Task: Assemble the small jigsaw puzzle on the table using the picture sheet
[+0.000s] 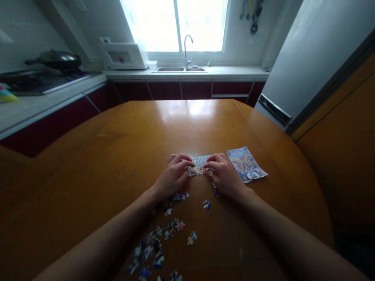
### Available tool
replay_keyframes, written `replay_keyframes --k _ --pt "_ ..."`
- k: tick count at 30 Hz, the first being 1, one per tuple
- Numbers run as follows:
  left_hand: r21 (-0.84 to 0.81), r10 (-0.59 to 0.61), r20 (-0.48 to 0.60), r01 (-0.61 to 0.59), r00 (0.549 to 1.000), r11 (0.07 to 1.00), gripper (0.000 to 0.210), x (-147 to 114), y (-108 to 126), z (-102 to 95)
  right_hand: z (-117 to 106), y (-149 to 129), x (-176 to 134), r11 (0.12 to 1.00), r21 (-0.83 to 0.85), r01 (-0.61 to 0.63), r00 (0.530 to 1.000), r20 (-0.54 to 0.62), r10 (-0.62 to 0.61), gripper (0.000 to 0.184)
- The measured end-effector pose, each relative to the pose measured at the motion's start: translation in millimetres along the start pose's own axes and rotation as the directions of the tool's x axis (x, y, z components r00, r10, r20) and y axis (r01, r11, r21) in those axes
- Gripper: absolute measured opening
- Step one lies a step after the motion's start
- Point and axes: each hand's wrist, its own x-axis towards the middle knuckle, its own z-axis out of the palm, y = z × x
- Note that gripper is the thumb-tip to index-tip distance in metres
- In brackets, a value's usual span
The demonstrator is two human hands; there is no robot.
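A partly assembled jigsaw puzzle (199,160) lies flat on the wooden table, its upper part pale blue and its lower edge uneven. My left hand (173,175) rests at its left side, fingers bent and the tips pressed on it. From the right, my right hand (225,174) reaches over the other side with its fingers curled and thumb close to the lower edge. Any single piece under the fingertips is too small to make out. Beside my right hand lies a printed picture sheet (246,164) with a colourful cartoon scene.
Loose jigsaw pieces (175,226) are scattered toward me, several partly behind my left forearm. A lone piece (206,205) lies between my arms. The table (175,128) has a rounded edge. Beyond stand a sink (170,69), a microwave (123,56), a stove with a pan (60,59) and a fridge (310,50).
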Motion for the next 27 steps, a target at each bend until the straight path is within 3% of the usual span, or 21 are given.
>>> replay_keyframes --k 4,7,15,21,27 --pt "-0.023 -0.055 -0.087 0.053 0.995 0.998 0.02 2.0 -1.4 -0.8 -7.9 7.9 4.2 0.995 0.047 -0.082 0.97 -0.227 0.091 0.04" --pt "-0.04 -0.038 -0.098 0.034 0.994 0.999 0.02 1.7 -2.5 -0.7 -10.9 11.8 4.4 0.99 0.061 -0.124 0.95 -0.282 0.136 0.037" --pt "-0.031 0.002 -0.008 -0.002 1.0 1.0 0.019 0.2 -1.8 -0.7 0.4 1.0 -2.4 0.997 0.055 -0.056 0.997 -0.059 0.059 0.034" --pt "-0.012 -0.001 0.024 0.002 1.0 1.0 0.02 0.6 3.0 -2.2 0.5 -8.3 -4.3 0.998 -0.028 -0.059 0.993 0.097 0.061 0.026" --pt "-0.014 0.028 0.022 -0.028 0.999 1.0 0.021 0.1 1.4 -1.7 1.4 -11.8 -4.1 0.996 -0.034 -0.082 0.991 0.104 0.085 0.023"
